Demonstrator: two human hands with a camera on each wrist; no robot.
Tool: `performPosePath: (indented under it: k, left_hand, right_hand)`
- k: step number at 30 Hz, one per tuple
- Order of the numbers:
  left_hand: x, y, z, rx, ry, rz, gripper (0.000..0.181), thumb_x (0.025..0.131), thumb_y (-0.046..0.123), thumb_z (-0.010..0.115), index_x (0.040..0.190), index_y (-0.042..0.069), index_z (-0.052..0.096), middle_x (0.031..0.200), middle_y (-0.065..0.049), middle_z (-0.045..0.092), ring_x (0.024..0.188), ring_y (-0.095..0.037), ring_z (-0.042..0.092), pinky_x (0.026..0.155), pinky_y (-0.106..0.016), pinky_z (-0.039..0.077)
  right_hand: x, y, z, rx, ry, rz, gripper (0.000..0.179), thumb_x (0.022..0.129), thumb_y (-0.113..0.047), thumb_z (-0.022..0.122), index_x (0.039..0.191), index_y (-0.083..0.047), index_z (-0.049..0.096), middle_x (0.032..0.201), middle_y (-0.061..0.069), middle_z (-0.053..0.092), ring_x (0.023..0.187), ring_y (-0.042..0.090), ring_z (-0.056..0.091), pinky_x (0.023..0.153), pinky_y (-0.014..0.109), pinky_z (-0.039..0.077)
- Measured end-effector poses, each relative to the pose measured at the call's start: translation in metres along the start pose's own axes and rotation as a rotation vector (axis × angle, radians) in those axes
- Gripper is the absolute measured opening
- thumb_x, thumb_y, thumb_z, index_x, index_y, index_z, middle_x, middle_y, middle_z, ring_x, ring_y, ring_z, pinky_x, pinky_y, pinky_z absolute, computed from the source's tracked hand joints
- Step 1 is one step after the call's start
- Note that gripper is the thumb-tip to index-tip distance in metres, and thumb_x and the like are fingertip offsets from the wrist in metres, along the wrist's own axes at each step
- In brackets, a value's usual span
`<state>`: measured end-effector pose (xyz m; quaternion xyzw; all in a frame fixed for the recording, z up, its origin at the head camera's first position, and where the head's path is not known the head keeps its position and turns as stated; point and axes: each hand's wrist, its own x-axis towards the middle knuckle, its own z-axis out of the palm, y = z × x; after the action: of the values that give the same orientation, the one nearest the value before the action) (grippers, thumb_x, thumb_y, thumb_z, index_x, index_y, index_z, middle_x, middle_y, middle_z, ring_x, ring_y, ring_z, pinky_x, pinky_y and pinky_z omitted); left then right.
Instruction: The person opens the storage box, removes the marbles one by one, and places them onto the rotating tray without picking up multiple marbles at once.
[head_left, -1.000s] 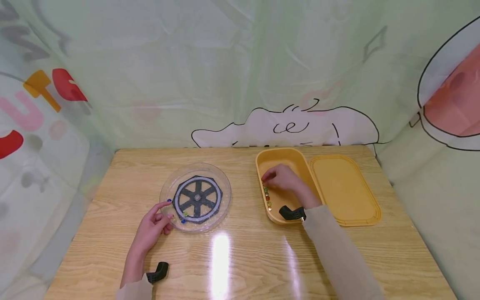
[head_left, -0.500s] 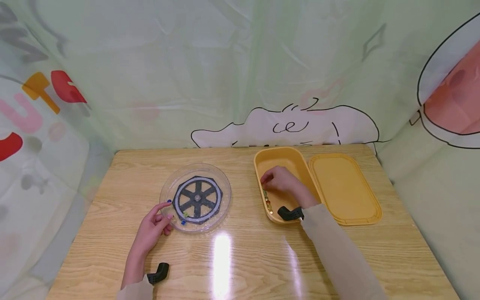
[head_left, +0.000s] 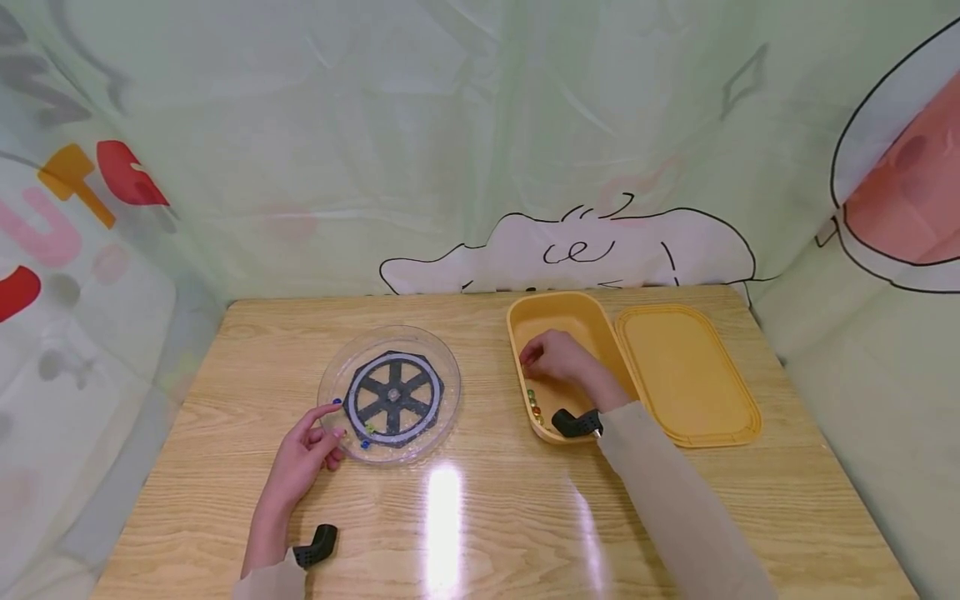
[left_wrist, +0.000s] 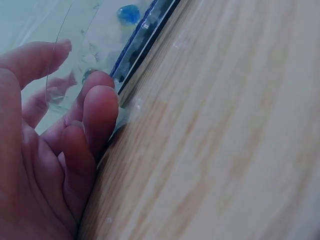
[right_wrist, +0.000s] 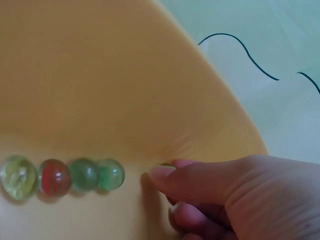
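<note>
The shiny marbles are round and see-through like glass, and four sit in a close row on the floor of the yellow box (head_left: pixel 581 310), by its left wall. One is a yellow marble (right_wrist: pixel 19 177), next is a clear marble with red inside (right_wrist: pixel 54 177), then a green marble (right_wrist: pixel 84 175) and a paler green marble (right_wrist: pixel 111 175). Past the row, the right hand (head_left: pixel 558 358) pinches a small marble with finger and thumb; most of it is hidden, but bits of red and yellow-green peek out. The left hand (head_left: pixel 300 454) has its fingers spread and a little bent, touching the edge of the round clear dish (head_left: pixel 393 330). A big dark wheel shape (head_left: pixel 394 375) shows there, with six spokes and a pale ring. Two blue marbles (head_left: pixel 365 445) and a yellow-green marble (head_left: pixel 370 427) are there too.
</note>
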<state>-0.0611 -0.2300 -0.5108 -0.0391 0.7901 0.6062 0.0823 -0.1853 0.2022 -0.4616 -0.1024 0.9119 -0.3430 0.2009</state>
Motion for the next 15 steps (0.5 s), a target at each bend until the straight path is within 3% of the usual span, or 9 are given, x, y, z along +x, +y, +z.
performPosePath:
  k: [5,15]
  left_hand:
    - [0.0019,-0.0006,-0.0002,-0.001,-0.002,-0.015,0.044,0.099,0.005,0.06,0.142,0.003,0.048,0.076,-0.014,0.064,0.057,-0.018,0.059,0.057,-0.028,0.053]
    - [-0.0017,0.0034,0.0005,-0.009,0.0,-0.016,0.043,0.099,0.006,0.061,0.141,0.006,0.05,0.076,-0.013,0.064,0.058,-0.018,0.059,0.058,-0.028,0.053]
  right_hand:
    - [0.002,0.0016,-0.0018,0.008,0.038,0.03,0.008,0.087,-0.006,0.071,0.094,-0.005,0.074,0.09,0.005,0.069,0.085,0.022,0.057,0.08,0.033,0.045]
    - [0.0043,0.0073,-0.0053,0.021,0.084,0.046,0.013,0.086,-0.012,0.073,0.096,-0.004,0.074,0.092,0.005,0.07,0.087,0.023,0.058,0.083,0.035,0.045]
